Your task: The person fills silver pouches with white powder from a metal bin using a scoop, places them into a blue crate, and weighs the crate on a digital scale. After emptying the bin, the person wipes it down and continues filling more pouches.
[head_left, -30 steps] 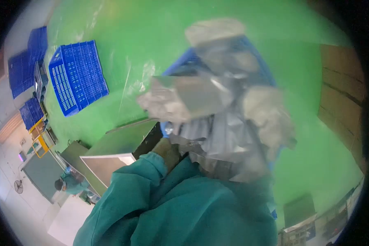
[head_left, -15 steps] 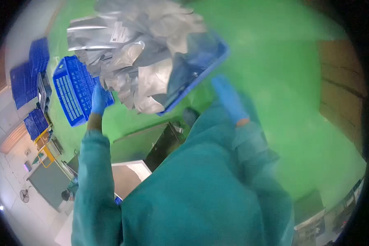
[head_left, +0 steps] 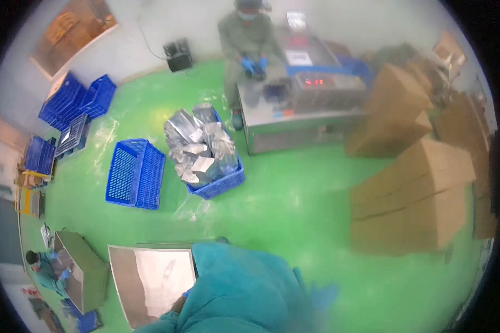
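My left hand (head_left: pixel 186 292), in a blue glove, shows only in part at the right edge of a metal tray table (head_left: pixel 122 277); its fingers are mostly hidden by my sleeve. Low at the right of my green gown, my right hand (head_left: pixel 323 297) is a blue smear, and its fingers cannot be made out. Silver foil bags (head_left: pixel 197 147) fill a blue crate (head_left: pixel 219 187) on the green floor in front of me. Beside it to the left stands another blue crate (head_left: pixel 134 175).
A seated person (head_left: pixel 250 41) is by a metal bench (head_left: pixel 305 125) with a machine (head_left: pixel 330 91). Large cardboard boxes (head_left: pixel 411 200) stand at the right. Another person (head_left: pixel 47 272) leans over a bin (head_left: pixel 94 280) at lower left. More blue crates (head_left: pixel 64 102) are stacked at upper left.
The view has lifted and widened, so the bag-filled crate looks farther off. My left hand has left the crate area for the tray table; my right hand is now lower, beside my body.
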Demonstrator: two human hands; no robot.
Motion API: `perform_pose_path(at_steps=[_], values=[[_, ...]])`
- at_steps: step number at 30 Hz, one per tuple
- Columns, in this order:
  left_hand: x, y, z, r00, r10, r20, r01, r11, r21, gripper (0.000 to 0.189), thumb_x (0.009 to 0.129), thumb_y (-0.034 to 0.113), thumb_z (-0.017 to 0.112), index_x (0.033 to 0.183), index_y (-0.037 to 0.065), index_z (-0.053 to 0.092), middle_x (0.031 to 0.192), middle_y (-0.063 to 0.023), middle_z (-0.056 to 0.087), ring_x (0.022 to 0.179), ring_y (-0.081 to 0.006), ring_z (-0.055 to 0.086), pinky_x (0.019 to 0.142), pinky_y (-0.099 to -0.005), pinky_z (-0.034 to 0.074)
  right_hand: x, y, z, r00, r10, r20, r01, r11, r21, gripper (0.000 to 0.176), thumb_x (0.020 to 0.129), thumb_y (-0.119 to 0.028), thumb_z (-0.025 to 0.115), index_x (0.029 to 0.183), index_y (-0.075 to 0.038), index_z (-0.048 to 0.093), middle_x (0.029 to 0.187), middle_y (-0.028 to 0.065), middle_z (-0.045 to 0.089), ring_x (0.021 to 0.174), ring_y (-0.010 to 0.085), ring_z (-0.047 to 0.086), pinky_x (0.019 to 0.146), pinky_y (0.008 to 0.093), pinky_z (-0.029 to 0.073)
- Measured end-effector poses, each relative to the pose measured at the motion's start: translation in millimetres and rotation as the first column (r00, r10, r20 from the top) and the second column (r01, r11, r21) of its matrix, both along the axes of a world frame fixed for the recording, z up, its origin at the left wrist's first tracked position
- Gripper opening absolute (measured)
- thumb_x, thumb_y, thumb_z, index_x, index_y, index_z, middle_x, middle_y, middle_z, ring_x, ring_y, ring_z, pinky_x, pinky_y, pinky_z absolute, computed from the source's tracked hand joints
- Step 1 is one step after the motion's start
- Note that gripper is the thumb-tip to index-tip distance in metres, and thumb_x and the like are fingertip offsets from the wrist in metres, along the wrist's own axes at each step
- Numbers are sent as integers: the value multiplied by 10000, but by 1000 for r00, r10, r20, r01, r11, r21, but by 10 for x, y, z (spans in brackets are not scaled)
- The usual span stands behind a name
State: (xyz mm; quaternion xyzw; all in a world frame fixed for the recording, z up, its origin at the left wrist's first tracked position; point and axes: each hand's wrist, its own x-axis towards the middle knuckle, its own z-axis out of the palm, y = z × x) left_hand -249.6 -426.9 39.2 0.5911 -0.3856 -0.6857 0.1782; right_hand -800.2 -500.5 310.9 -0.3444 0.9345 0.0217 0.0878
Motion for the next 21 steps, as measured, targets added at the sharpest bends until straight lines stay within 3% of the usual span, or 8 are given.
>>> perform_pose_path(at_steps=[3, 6, 10, 11, 12, 17, 19, 21], values=[[-1322, -444, 1763, 916, 237, 323, -218, 971, -95, 495, 837, 404, 523, 1054, -34, 599, 976, -230, 637, 949, -317, 608, 777, -416, 471, -255, 604, 331, 831, -347, 434, 119, 874, 471, 592, 724, -428, 647, 1117, 3, 543, 1193, 243, 500, 1143, 367, 457, 960, 446, 358], [-1289, -321, 2215, 795, -8, 606, 134, 978, -163, 476, 863, 396, 467, 941, -47, 623, 909, -277, 618, 852, -413, 600, 751, -481, 462, -900, 1138, -1160, 746, 312, 587, -615, 661, 430, 399, 736, -340, 606, 982, -25, 595, 1050, 208, 559, 987, 346, 523, 836, 436, 406], [-498, -27, 1882, 467, 27, 884, 463, 844, -270, 309, 894, 251, 404, 868, 30, 619, 726, -239, 605, 664, -351, 605, 612, -480, 478, -1445, 186, -1789, 310, 842, 441, -948, 240, 209, 202, 752, -222, 551, 801, -63, 665, 860, 161, 637, 780, 319, 612, 672, 423, 472], [-703, -107, 3192, 353, 24, 935, 394, 903, -173, 303, 893, 259, 413, 900, 48, 632, 763, -232, 615, 704, -347, 611, 621, -469, 481, -1530, -180, -1915, 231, 923, 308, -972, 203, 120, 189, 757, -192, 537, 756, -72, 683, 812, 149, 657, 728, 312, 634, 630, 420, 488], [-450, -31, 3128, 342, 205, 917, 417, 841, -344, 325, 890, 299, 423, 979, 64, 629, 788, -226, 619, 735, -341, 612, 643, -457, 485, -1069, -629, -389, 78, 988, 132, -993, 65, 102, 185, 744, -158, 514, 702, -66, 668, 748, 164, 639, 620, 320, 609, 557, 441, 484], [-620, 514, 4329, 133, 738, 662, -116, 675, -729, 386, 860, 350, 475, 1110, 76, 581, 808, -198, 622, 752, -355, 606, 656, -434, 481, -10, -1248, 1772, 263, 965, 20, -866, 245, -436, 292, 864, -247, 483, 783, 5, 607, 754, 214, 607, 700, 385, 588, 606, 422, 455], [-753, 1006, 4147, 50, 755, 654, -40, 655, -754, 438, 832, 384, 502, 1124, 67, 579, 828, -176, 624, 745, -359, 599, 631, -428, 481, 378, -1115, 2083, 439, 897, 57, -767, 407, -496, 265, 902, -203, 427, 855, -54, 641, 845, 201, 609, 781, 331, 587, 710, 426, 455], [-1059, 1424, 3627, 317, 422, 849, -460, 852, -251, 486, 832, 397, 493, 1169, 53, 553, 988, -200, 615, 870, -357, 603, 715, -434, 484, 207, -1179, 1041, 233, 964, -132, -859, 141, -492, 292, 891, -233, 458, 799, -22, 638, 689, 164, 621, 662, 327, 613, 579, 376, 461]])
